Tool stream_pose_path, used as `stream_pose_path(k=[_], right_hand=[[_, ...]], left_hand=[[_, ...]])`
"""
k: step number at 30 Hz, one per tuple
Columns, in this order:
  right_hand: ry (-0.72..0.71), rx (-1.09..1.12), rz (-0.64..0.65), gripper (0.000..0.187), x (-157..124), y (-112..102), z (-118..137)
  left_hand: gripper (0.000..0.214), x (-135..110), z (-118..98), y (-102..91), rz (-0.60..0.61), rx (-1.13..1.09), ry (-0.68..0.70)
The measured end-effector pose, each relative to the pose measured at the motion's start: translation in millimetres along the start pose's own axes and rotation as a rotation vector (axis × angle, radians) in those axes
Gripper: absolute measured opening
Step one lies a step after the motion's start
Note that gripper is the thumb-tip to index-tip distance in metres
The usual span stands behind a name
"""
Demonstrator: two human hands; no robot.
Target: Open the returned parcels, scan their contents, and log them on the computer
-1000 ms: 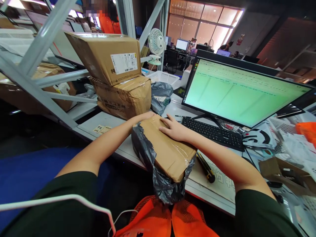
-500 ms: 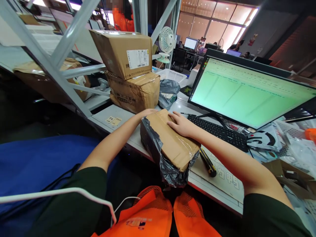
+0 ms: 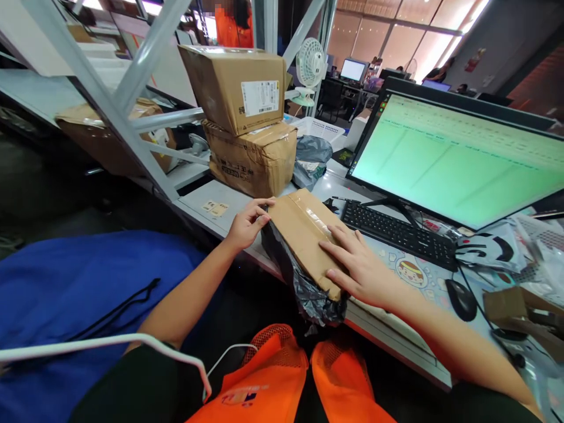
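Head view shows a taped cardboard parcel (image 3: pixel 304 235) lying at the near edge of the desk (image 3: pixel 198 205), half out of a torn black plastic mailer bag (image 3: pixel 304 291) that hangs bunched under its near end. The left hand (image 3: pixel 247 223) pinches the far-left corner of the parcel, fingers curled together on the edge where the bag meets the cardboard. The right hand (image 3: pixel 359 270) lies flat and spread on the near end of the parcel top, pressing it down without gripping.

As a judgement, the step in hand is stripping the bag off the parcel: one hand steadies while the other works the plastic loose. The next move calls for a firmer hold on the box so the bag can be drawn clear of its lower end.

Counted: one parcel in hand, two larger cartons (image 3: pixel 247 117) stacked behind it, one more grey bagged packet (image 3: pixel 311 158) beside them, one monitor (image 3: pixel 458 158), one keyboard (image 3: pixel 396 226), one mouse (image 3: pixel 460 298), one small desk fan (image 3: pixel 311 67), one white basket (image 3: pixel 319 128).
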State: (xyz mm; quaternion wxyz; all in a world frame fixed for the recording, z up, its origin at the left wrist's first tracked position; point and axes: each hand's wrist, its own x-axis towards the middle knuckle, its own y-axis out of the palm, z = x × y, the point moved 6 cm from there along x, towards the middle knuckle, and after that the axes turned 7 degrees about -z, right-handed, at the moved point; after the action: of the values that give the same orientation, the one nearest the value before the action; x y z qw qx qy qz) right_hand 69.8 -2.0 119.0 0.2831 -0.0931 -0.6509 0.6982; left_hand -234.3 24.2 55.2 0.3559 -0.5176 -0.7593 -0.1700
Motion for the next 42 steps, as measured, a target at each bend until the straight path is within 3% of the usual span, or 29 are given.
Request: stream_pose_path(k=[4,8,12,16,18,21,23,25,28,30,34,35,38,42], right_hand=[[0.022,0.032,-0.085,0.059,-22,7,-13],[0.034,0.082,-0.109,0.064,-31,13,-19],[0.02,0.223,-0.097,0.062,-34,12,-30],[0.132,0.381,-0.207,0.07,-50,13,-61],[0.215,0.433,-0.236,0.083,-59,21,-73],[0.286,0.483,-0.282,0.089,-63,31,-79],[0.298,0.507,-0.317,0.085,-62,34,-77],[0.306,0.57,-0.313,0.087,-60,38,-77],[0.378,0.714,-0.254,0.099,-63,48,-82],[0.455,0.739,-0.208,0.091,-68,53,-87],[0.518,0.496,-0.152,0.034,-72,38,-79],[0.516,0.446,-0.118,0.029,-71,33,-74],[0.536,0.429,-0.014,0.036,-64,25,-62],[0.548,0.55,0.001,0.034,-61,35,-62]], left_hand=[[0.049,-25,8,-10.6,-0.117,0.271,0.073],[0.046,-68,29,-8.3,-0.003,0.569,0.112],[0.039,-112,56,-3.3,0.061,0.62,0.008],[0.031,-119,57,-1.9,0.038,0.588,-0.052],[0.023,-105,32,-0.3,-0.057,0.566,-0.035],[0.022,-81,-44,17.9,-0.223,0.517,0.139],[0.025,-73,-102,52.6,-0.104,0.448,0.279],[0.042,-74,-146,90.6,0.059,0.418,0.343],[0.061,-89,-171,129.5,0.157,0.502,0.34],[0.073,-104,-167,138.5,0.082,0.567,0.342],[0.101,-143,-139,138.7,-0.134,0.575,0.349],[0.102,-153,-132,138.5,-0.163,0.572,0.346],[0.087,-176,-116,136.1,-0.198,0.564,0.372],[0.057,-188,-104,123.5,-0.164,0.555,0.528]])
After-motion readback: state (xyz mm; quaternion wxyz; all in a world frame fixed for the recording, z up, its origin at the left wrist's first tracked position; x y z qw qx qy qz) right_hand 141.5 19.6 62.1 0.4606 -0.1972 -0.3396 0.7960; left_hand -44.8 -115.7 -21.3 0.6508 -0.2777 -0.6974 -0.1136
